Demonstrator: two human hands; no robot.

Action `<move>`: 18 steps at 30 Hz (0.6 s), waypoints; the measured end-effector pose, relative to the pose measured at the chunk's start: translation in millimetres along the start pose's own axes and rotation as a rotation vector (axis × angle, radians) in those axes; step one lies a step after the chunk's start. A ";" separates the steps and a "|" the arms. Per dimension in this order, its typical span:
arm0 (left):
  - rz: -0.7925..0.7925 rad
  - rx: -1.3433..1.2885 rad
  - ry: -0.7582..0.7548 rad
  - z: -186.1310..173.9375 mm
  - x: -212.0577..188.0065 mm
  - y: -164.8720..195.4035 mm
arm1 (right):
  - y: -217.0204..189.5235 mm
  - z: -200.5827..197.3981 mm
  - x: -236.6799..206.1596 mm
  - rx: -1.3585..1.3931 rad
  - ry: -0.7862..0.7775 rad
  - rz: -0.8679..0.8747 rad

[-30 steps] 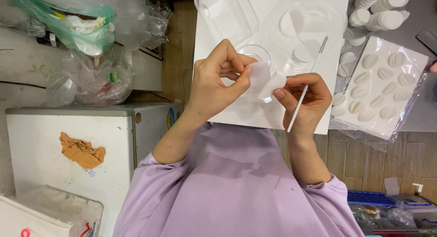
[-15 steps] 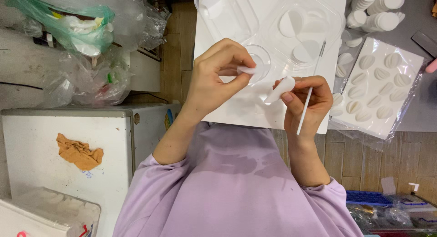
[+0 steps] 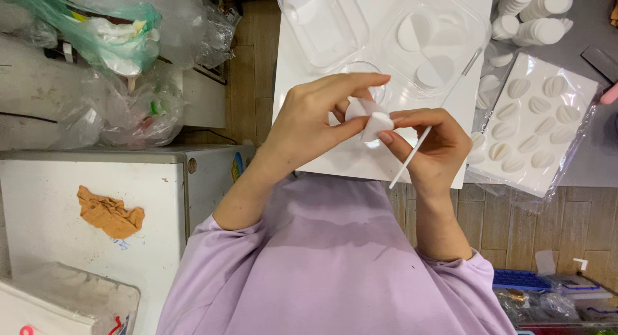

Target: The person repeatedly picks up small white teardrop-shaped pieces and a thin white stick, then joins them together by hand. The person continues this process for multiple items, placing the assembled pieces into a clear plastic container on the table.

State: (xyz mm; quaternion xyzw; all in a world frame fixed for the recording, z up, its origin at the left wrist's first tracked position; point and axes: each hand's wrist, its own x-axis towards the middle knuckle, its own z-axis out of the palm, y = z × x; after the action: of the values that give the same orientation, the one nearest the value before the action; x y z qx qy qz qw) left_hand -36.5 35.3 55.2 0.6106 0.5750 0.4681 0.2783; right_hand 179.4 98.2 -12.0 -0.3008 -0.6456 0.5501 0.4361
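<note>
My left hand (image 3: 309,126) and right hand (image 3: 434,148) pinch one small white piece (image 3: 375,124) between closed fingertips; a thin white stick (image 3: 410,158) lies tucked under my right fingers. Loosen either pinch and I judge the piece drops onto the white board (image 3: 290,84) just beyond my fingertips.

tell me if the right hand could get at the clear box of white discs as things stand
Probably yes, once freed. The right hand holds a thin white stick and pinches a small white piece with the left hand. The clear box lies open just beyond, nothing between.
</note>
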 end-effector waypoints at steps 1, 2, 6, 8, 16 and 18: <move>-0.060 -0.016 0.013 0.0 0.8 0.9 | 1.6 -0.1 0.0 0.038 0.038 0.043; -0.057 -0.099 0.055 -0.3 2.0 0.9 | 3.5 0.1 -0.7 0.076 0.076 0.086; 0.034 -0.244 0.132 3.7 2.7 -1.7 | 15.2 4.1 0.4 0.334 0.256 0.009; 0.080 -0.225 0.144 8.9 0.5 -2.4 | 17.6 5.0 0.1 0.348 0.283 0.014; 0.187 -0.021 0.211 14.1 -9.7 3.3 | 1.3 3.4 4.2 0.010 0.114 -0.130; 0.171 -0.047 0.201 12.4 -9.6 5.3 | -2.6 3.7 6.0 -0.040 0.112 -0.161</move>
State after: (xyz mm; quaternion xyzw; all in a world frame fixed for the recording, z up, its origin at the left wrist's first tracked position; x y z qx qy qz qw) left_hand -22.1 27.5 52.4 0.6008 0.5348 0.5620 0.1927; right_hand 173.7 101.2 -8.1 -0.2870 -0.6532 0.4826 0.5080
